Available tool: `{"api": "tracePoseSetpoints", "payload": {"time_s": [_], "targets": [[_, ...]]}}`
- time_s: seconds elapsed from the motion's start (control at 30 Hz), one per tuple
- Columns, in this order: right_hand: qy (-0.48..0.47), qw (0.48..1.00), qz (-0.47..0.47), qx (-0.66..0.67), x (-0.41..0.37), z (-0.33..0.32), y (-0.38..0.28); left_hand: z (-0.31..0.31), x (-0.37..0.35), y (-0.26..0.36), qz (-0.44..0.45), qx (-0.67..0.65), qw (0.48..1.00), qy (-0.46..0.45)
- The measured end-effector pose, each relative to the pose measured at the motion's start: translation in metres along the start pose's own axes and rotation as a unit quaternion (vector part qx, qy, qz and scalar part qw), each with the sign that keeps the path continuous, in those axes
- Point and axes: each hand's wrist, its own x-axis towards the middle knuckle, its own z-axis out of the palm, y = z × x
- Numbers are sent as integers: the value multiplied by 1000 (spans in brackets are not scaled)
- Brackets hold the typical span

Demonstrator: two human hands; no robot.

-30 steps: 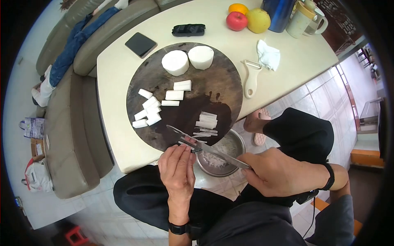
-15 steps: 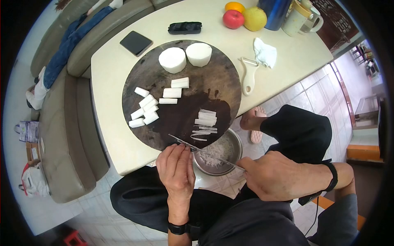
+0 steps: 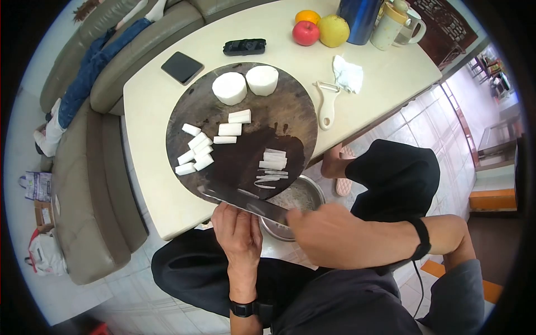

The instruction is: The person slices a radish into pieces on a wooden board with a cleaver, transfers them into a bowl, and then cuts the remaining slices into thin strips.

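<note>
Right hand (image 3: 329, 234) grips knife (image 3: 245, 202) over near edge of round board (image 3: 279, 109); left hand (image 3: 239, 230) bunched by blade, can't tell its grip. White slices (image 3: 273, 161) on board's dark patch. Cream table (image 3: 142, 128) underneath, sofa (image 3: 84, 195) left, tiled floor (image 3: 413, 125).

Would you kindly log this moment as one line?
right hand: grips knife | left hand: beside knife, contact unclear | board: white rounds, blocks, slices | bowl: white shreds
</note>
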Motion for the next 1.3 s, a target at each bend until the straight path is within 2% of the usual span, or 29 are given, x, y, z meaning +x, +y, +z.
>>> {"api": "tracePoseSetpoints", "payload": {"time_s": [0.13,0.27,0.33,0.37,0.47,0.53,0.6,0.67,0.77,0.87,1.0,1.23,1.3], "targets": [[-70,995,58,48,-31,-23,6,3,-1,0,1,-2,1000,18],[-71,985,60,142,-60,-39,19,-3,6,4,-35,-22,999,7],[-54,964,126,226,-68,-45,20,-9,14,9,-44,-8,999,-16],[-54,964,124,229,-72,-43,24,-10,18,10,-52,2,998,-38],[-27,943,138,303,-79,-38,32,-13,23,6,3,30,997,-70],[-10,907,188,378,-81,-41,32,-14,22,3,19,41,996,-75],[-5,907,193,373,-84,-39,36,-11,19,2,35,49,995,-82],[0,909,199,367,-87,-39,39,-7,16,2,77,57,995,-40],[10,905,199,377,-90,-39,42,-7,16,8,86,54,994,-30],[6,908,198,369,-92,-39,43,-4,14,20,106,21,993,-45],[25,912,178,368,-94,-33,47,11,-3,31,73,-27,995,-59],[54,915,158,367,-99,-28,50,13,0,39,95,-38,987,-121],[57,915,160,367,-100,-27,50,12,4,40,88,-24,991,-95]]}}
